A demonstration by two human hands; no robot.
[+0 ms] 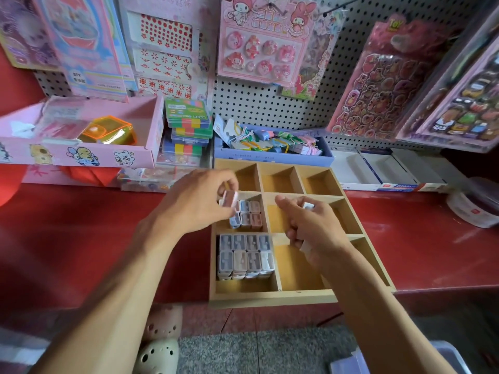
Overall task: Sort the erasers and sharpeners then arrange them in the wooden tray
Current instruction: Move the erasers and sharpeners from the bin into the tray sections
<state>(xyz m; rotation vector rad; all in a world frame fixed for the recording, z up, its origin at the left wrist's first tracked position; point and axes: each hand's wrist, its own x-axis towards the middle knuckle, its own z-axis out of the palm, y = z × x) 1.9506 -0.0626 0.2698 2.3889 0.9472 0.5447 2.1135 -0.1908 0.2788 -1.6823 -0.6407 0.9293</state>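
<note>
While over wooden tray (270, 299): both hands pinching small boxy plastic sharpeners, L (199, 201) & R (310, 225).

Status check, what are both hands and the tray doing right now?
Left hand pinching a pink sharpener over wooden tray. Right hand gripping small white pieces. Two left compartments stocked. Nothing blocking.

The wooden tray (272, 299) offers open back, middle and right compartments, while packed sharpeners (246, 256) fill its front-left compartment and hanging sticker packs (378, 85) overhang the rear.
</note>
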